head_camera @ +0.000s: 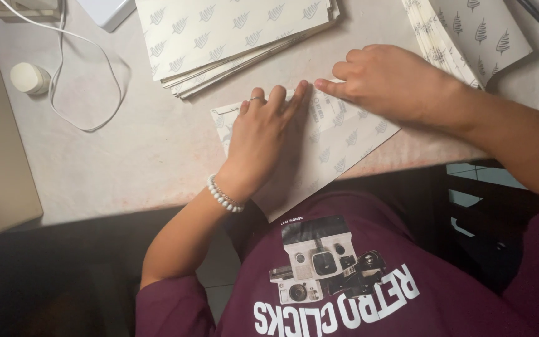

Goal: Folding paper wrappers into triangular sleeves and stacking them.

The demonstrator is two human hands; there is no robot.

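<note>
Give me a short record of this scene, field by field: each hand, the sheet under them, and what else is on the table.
left hand: flat on the patterned sheet, fingers together
right hand: fingertips pressing the same sheet
sheet: overhangs the table edge
stacks: one paper stack beyond the hands, another at upper right
other: white cable, small white round object

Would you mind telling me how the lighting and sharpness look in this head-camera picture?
Head view: even, soft light on the pale tabletop; left hand casts a faint shadow on the white leaf-patterned sheet; right hand sharp, no glare; area under the table edge falls dark.
</note>
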